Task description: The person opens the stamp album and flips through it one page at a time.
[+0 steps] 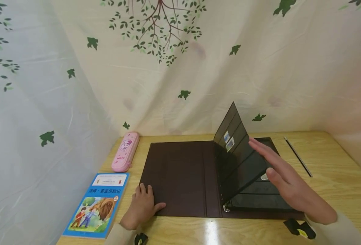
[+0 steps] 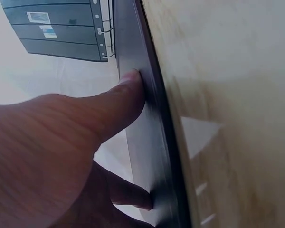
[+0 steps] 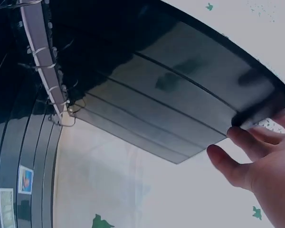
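A stamp album with a dark brown cover (image 1: 177,177) lies spread on the table. One black page (image 1: 233,163) stands raised at a slant above the right-hand pages, with two small stamps (image 1: 230,144) in its strips. My right hand (image 1: 290,187) is at that page's outer edge, fingers extended and fingertips touching it, thumb apart. Metal rings (image 3: 52,66) hold the pages along the spine in the right wrist view. My left hand (image 1: 142,206) rests on the cover's near left corner, thumb (image 2: 128,90) on the cover surface and fingers over the left edge.
Left of the album lie a pink pencil case (image 1: 126,151) and a blue illustrated book (image 1: 96,206). A slim dark stick (image 1: 298,157) lies on the wooden table (image 1: 336,170) at right. A leaf-patterned curtain (image 1: 156,102) hangs behind the table and along its sides.
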Motion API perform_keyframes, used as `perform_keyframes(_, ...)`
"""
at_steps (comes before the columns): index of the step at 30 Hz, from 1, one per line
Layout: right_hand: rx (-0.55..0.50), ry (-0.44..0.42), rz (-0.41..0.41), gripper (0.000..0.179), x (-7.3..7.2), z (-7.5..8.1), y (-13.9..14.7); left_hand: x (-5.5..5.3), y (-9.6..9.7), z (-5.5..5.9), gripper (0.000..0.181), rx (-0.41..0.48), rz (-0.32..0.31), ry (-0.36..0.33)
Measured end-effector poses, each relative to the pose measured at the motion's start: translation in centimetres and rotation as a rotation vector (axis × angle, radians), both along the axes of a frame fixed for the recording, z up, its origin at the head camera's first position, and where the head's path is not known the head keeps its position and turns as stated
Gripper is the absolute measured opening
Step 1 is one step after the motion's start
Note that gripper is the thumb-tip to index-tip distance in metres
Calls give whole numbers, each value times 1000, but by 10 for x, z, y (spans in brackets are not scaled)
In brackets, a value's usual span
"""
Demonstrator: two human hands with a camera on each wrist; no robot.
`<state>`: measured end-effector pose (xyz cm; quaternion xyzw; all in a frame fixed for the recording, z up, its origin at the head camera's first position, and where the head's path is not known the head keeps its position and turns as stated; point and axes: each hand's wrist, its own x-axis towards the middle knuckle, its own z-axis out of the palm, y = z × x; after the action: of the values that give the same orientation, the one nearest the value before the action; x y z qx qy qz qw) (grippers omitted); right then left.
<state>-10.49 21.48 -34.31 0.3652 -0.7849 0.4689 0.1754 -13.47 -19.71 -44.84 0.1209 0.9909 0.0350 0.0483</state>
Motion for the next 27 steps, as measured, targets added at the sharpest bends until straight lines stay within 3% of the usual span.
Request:
perform_keyframes(5, -67, 21, 72, 52, -9, 0, -7, -2, 1, 1, 86, 6, 3, -19)
perform_keyframes(7, -102, -5, 120, 55, -12, -2, -12, -4, -2, 3, 86, 16, 13, -47)
perform_keyframes(11, -106, -86, 178, 58, -15, -10, -23, -10, -12, 11, 75, 119, 62, -98)
perform_keyframes(15, -35, -158, 198, 56, -16, -25, -33, -14, -20, 25, 57, 223, 82, -16)
perform_keyframes(20, 62, -262, 201, 48, -18, -47, -46, -19, -18, 50, 50, 373, 50, 139)
perform_keyframes(24, 158, -428, 166, 47, -19, -63, -57, -19, -13, 70, 52, 471, -15, 227)
perform_keyframes(27, 253, -559, 124, 47, -20, -75, -65, -17, -6, 79, 52, 526, -83, 252)
